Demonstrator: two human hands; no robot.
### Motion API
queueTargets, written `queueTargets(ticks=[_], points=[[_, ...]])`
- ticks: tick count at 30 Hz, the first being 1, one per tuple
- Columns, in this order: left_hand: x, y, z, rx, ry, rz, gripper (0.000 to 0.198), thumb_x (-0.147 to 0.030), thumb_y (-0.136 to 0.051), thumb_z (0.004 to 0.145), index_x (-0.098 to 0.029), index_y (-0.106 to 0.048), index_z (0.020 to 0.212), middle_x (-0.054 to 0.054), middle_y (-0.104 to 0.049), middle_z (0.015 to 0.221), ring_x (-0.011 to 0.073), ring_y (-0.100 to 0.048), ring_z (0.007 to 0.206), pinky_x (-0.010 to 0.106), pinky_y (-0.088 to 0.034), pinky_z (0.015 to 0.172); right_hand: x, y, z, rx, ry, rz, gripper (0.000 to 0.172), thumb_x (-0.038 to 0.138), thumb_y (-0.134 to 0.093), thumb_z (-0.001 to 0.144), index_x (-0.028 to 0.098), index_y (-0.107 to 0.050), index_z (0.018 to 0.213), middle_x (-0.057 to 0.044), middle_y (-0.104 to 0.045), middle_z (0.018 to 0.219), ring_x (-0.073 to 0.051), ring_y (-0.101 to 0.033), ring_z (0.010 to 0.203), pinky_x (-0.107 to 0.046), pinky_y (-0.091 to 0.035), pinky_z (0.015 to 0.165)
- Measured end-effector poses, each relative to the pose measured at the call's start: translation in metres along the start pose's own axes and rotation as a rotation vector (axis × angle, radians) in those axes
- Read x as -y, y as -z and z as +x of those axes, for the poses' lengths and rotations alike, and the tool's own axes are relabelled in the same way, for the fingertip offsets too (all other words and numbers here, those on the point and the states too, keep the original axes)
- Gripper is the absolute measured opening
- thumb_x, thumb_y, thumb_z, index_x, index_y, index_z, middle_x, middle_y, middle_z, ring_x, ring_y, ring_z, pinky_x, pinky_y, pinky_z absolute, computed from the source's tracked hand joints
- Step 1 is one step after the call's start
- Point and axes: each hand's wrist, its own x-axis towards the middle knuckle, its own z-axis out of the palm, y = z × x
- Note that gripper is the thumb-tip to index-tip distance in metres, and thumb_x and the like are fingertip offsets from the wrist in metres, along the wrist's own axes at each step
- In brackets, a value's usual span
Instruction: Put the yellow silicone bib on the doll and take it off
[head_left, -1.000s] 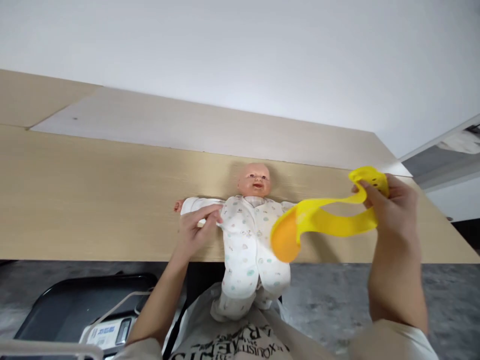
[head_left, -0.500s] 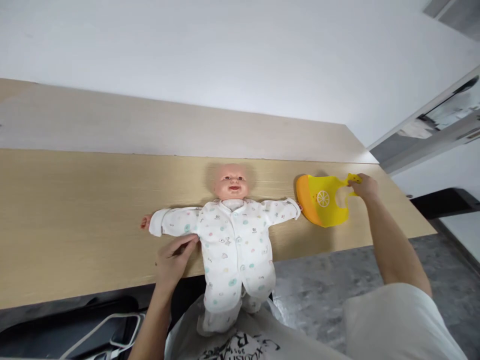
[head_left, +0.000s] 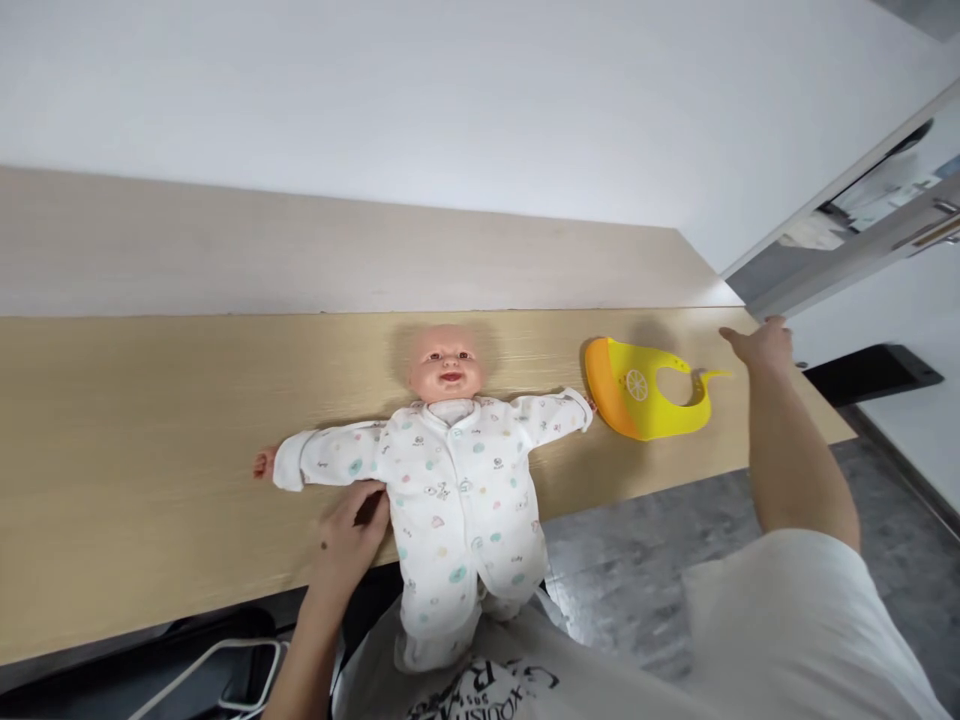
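A baby doll [head_left: 450, 470] in a white printed suit lies on its back on the light wooden table [head_left: 150, 420], arms spread, legs hanging over the near edge. My left hand [head_left: 349, 535] rests at the doll's side under its arm, fingers curled against the suit. A yellow and orange silicone bib [head_left: 645, 390] lies flat on the table to the doll's right. My right hand [head_left: 761, 345] hovers just beyond the bib's strap, fingers apart, holding nothing.
A white wall rises behind the table. Grey speckled floor [head_left: 637, 540] shows below the table's near edge. A dark tray with white cord [head_left: 225, 675] sits at the lower left. A door or cabinet edge [head_left: 840, 240] stands at the right.
My right hand carried the bib away from the doll, laid it on the table at the right and let go. My left hand slid down from the doll's sleeve to its side.
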Motion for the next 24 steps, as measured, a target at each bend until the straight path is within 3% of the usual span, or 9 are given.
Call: queueTargets(ticks=[5,9,12,14,19,21,24], points=[[-0.004,-0.002,0.0,-0.059,-0.072,-0.088,0.008,-0.038,-0.063,0.081,-0.033,-0.068,0.076,-0.001,-0.073,0.08,0.0273,-0.069,0.075,0.041,-0.056,0.072,0.009,-0.017,-0.02,0.043,0.043,0.216,0.047,0.022,-0.066,0.082,0.011,-0.056,0.127,-0.024,-0.054,0.125,-0.025,-0.052,0.109,-0.036,-0.038,0.094],[-0.012,0.002,0.002,0.045,-0.056,-0.131,0.009,-0.038,-0.062,0.08,-0.036,-0.068,0.074,0.001,-0.069,0.078,0.0332,-0.067,0.079,0.048,-0.053,0.075,0.019,-0.038,-0.056,0.058,0.135,0.292,0.03,0.018,-0.058,0.081,0.012,-0.061,0.111,-0.016,-0.06,0.114,-0.02,-0.055,0.094,-0.032,-0.041,0.089],[-0.011,0.002,-0.002,0.074,0.056,-0.182,0.006,-0.039,-0.064,0.077,-0.037,-0.069,0.076,0.001,-0.071,0.084,0.0359,-0.067,0.087,0.052,-0.052,0.083,0.034,-0.05,-0.105,0.129,0.252,0.474,0.029,0.021,-0.051,0.081,0.011,-0.062,0.106,-0.014,-0.064,0.108,-0.019,-0.059,0.087,-0.032,-0.046,0.086],[-0.011,-0.001,-0.009,0.06,0.236,-0.272,0.008,-0.041,-0.068,0.074,-0.039,-0.071,0.081,-0.002,-0.074,0.093,0.0364,-0.068,0.096,0.054,-0.051,0.091,0.048,-0.054,-0.148,0.205,0.312,0.595,0.028,0.024,-0.05,0.08,0.011,-0.063,0.101,-0.014,-0.067,0.102,-0.019,-0.062,0.086,-0.033,-0.05,0.086],[-0.034,-0.007,-0.018,0.083,0.685,-0.893,0.02,-0.038,-0.076,0.071,-0.039,-0.07,0.09,-0.007,-0.074,0.11,0.0288,-0.06,0.124,0.041,-0.051,0.102,0.086,-0.051,-0.244,0.521,0.622,0.827,0.039,0.048,-0.055,0.085,0.013,-0.065,0.101,-0.012,-0.068,0.103,-0.022,-0.065,0.093,-0.038,-0.053,0.091],[-0.047,-0.008,-0.015,0.076,0.758,-1.073,0.023,-0.034,-0.079,0.067,-0.035,-0.071,0.088,-0.005,-0.072,0.116,0.0277,-0.055,0.131,0.036,-0.051,0.103,0.104,-0.045,-0.263,0.67,0.682,0.844,0.042,0.052,-0.059,0.085,0.015,-0.066,0.104,-0.011,-0.068,0.109,-0.025,-0.065,0.102,-0.042,-0.052,0.097],[-0.059,-0.009,-0.008,0.105,0.773,-1.134,0.029,-0.035,-0.081,0.063,-0.029,-0.073,0.09,0.002,-0.071,0.122,0.0319,-0.056,0.13,0.036,-0.054,0.1,0.136,-0.036,-0.276,0.954,0.656,0.851,0.05,0.052,-0.07,0.081,0.019,-0.063,0.118,-0.01,-0.065,0.122,-0.027,-0.062,0.114,-0.046,-0.049,0.106]])
